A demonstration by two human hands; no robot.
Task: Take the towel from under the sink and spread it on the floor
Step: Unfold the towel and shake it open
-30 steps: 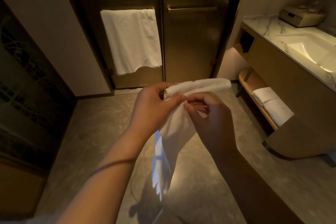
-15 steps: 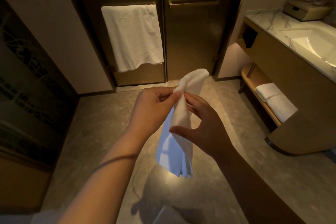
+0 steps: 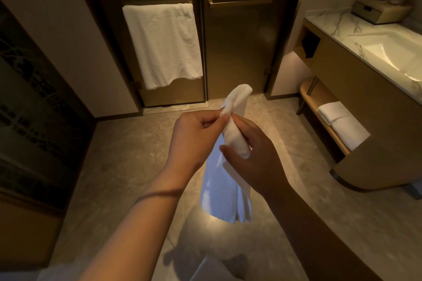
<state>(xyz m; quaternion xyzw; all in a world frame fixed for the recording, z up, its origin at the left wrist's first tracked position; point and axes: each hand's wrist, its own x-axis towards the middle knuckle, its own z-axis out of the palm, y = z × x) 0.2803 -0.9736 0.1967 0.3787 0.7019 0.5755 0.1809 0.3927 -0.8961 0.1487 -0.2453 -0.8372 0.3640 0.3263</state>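
A white towel [image 3: 225, 191] hangs bunched in front of me, above the stone floor [image 3: 127, 166]. My left hand [image 3: 194, 139] pinches its upper edge between thumb and fingers. My right hand [image 3: 253, 150] is curled round the rolled part just below, its thumb across the cloth. The towel's top end pokes up above both hands; its lower part dangles free and does not touch the floor.
Two folded white towels [image 3: 340, 121] lie on the low shelf [image 3: 312, 100] under the sink counter [image 3: 374, 45] at right. Another white towel [image 3: 162, 45] hangs on a door bar ahead. A dark patterned panel [image 3: 29, 107] lines the left side.
The towel's top end has turned from lying sideways to standing upright. My right hand has slid lower on the cloth, and more towel hangs below the hands.
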